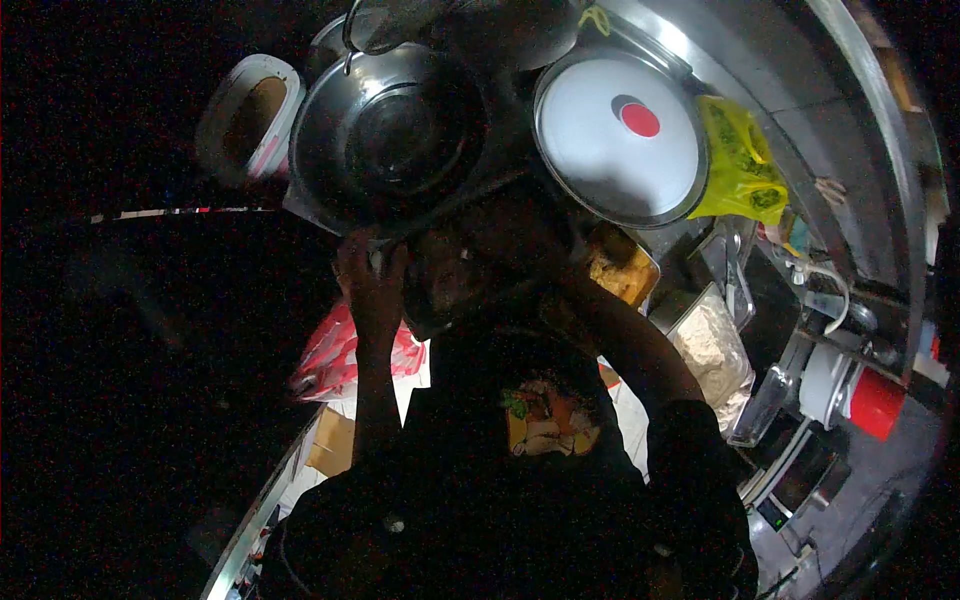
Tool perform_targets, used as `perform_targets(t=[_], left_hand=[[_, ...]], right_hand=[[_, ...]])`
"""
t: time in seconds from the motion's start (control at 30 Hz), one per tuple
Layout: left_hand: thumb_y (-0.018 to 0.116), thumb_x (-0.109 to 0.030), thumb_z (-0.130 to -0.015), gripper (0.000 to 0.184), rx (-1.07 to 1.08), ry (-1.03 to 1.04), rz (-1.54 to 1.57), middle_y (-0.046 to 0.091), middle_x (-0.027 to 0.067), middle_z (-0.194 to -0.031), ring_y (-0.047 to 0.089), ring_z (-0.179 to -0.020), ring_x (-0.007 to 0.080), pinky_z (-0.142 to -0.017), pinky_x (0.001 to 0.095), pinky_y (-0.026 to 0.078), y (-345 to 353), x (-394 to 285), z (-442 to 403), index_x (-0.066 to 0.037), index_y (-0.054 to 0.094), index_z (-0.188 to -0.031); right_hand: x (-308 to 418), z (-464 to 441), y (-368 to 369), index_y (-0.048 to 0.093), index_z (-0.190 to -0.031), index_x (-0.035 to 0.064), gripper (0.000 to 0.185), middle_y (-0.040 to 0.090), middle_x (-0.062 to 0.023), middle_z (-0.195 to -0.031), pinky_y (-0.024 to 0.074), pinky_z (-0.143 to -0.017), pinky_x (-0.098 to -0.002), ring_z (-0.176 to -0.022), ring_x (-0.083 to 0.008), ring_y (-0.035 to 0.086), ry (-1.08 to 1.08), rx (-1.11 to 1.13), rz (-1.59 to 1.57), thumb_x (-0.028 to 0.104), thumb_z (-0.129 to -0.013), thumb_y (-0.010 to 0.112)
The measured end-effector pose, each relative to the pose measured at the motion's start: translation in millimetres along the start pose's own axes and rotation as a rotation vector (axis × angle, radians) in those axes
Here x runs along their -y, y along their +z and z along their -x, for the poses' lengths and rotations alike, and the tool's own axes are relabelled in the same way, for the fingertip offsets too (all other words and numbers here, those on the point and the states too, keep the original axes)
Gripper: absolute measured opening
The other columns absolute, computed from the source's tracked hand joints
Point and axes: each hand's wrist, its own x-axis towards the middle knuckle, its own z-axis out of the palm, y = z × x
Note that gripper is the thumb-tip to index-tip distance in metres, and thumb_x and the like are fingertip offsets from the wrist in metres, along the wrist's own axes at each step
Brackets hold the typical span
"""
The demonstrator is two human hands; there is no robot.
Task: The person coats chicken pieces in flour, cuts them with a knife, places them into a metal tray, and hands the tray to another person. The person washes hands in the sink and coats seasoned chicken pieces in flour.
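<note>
In deep shadow, my left hand [370,268] is bent, fingers curled, at the left side of a dark tray [425,325]. A small pale spot shows between its thumb and fingers; what it grips is too dark to name. My right hand [515,235] reaches over the tray, and darkness hides its fingers. Brownish, unclear contents [450,265] lie in the tray below my hands. Just beyond them is a wide, shiny metal basin [330,150].
A round white lid with a red mark [585,140] lies ahead right, beside a yellow bag of greens [740,165]. Right of me are a tray of orange-yellow food [620,270] and a container of white powder [708,340]. A white tub [285,75] stands ahead left; red-and-white packaging [335,350] lies lower left.
</note>
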Motion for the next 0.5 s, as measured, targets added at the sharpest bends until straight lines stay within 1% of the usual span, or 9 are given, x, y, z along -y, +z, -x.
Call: perform_targets(t=[0.07, 0.17, 0.27, 0.3, 0.4, 0.47, 0.5], left_hand=[[0.077, -0.026, -0.084, 0.051, 0.009, -0.019, 0.045, 0.054, 0.0187, -0.132, 0.048, -0.124, 0.0381, -0.109, 0.0484, 0.035, -0.2, -4.4, 1.2, -0.007, 0.058, -0.127], [0.077, -0.025, -0.083, 0.052, 0.128, -0.022, 0.184, 0.053, 0.0178, -0.132, 0.047, -0.126, 0.0368, -0.110, 0.0487, 0.034, 1.3, -15.5, -5.7, -0.007, 0.058, -0.128], [0.077, -0.024, -0.083, 0.052, 0.117, -0.039, 0.277, 0.054, 0.0174, -0.132, 0.047, -0.125, 0.0364, -0.110, 0.0485, 0.034, 30.9, 8.7, 2.1, -0.007, 0.058, -0.128], [0.077, -0.024, -0.083, 0.052, 0.114, -0.036, 0.291, 0.054, 0.0174, -0.131, 0.048, -0.125, 0.0362, -0.110, 0.0484, 0.034, 31.1, 2.2, -0.3, -0.007, 0.058, -0.128], [0.076, -0.025, -0.084, 0.051, 0.107, -0.009, 0.214, 0.055, 0.0174, -0.130, 0.048, -0.125, 0.0362, -0.110, 0.0483, 0.034, 16.7, -19.4, -0.2, -0.007, 0.058, -0.128], [0.076, -0.025, -0.084, 0.051, 0.110, -0.005, 0.130, 0.055, 0.0175, -0.129, 0.048, -0.125, 0.0363, -0.110, 0.0485, 0.034, -7.5, -55.9, -6.6, -0.007, 0.058, -0.128], [0.076, -0.026, -0.084, 0.050, 0.105, 0.013, 0.126, 0.056, 0.0171, -0.129, 0.049, -0.124, 0.0352, -0.109, 0.0479, 0.036, -7.3, -57.2, -7.4, -0.006, 0.058, -0.127]], right_hand=[[1.7, 4.3, 0.6, 0.061, -0.128, 0.0044, 0.034, 0.063, -0.0148, -0.126, 0.0468, -0.100, -0.0381, -0.114, -0.0302, 0.061, 0.000, -0.008, -0.001, 0.022, -0.100, 0.054], [3.6, 5.9, 2.4, 0.061, -0.128, 0.0043, 0.034, 0.063, -0.0151, -0.126, 0.0466, -0.100, -0.0384, -0.114, -0.0305, 0.061, 0.006, -0.022, -0.005, 0.023, -0.101, 0.054], [3.5, 4.8, 2.8, 0.061, -0.128, 0.0042, 0.034, 0.063, -0.0155, -0.126, 0.0464, -0.101, -0.0386, -0.115, -0.0309, 0.061, 0.008, -0.051, -0.014, 0.023, -0.101, 0.053], [3.6, 8.0, 1.6, 0.061, -0.128, 0.0042, 0.034, 0.063, -0.0156, -0.126, 0.0464, -0.101, -0.0386, -0.115, -0.0310, 0.061, 0.010, -0.062, -0.018, 0.023, -0.101, 0.053], [4.6, 13.8, 0.3, 0.061, -0.128, 0.0041, 0.034, 0.063, -0.0159, -0.127, 0.0462, -0.101, -0.0389, -0.116, -0.0313, 0.060, 0.007, -0.104, -0.067, 0.023, -0.101, 0.052], [4.1, 23.3, -6.8, 0.061, -0.128, 0.0041, 0.034, 0.063, -0.0161, -0.127, 0.0461, -0.102, -0.0390, -0.116, -0.0315, 0.060, 0.005, -0.175, -0.168, 0.023, -0.101, 0.052], [2.9, 29.3, -10.6, 0.061, -0.128, 0.0041, 0.034, 0.063, -0.0162, -0.127, 0.0460, -0.102, -0.0391, -0.116, -0.0317, 0.060, 0.007, -0.216, -0.223, 0.023, -0.101, 0.052]])
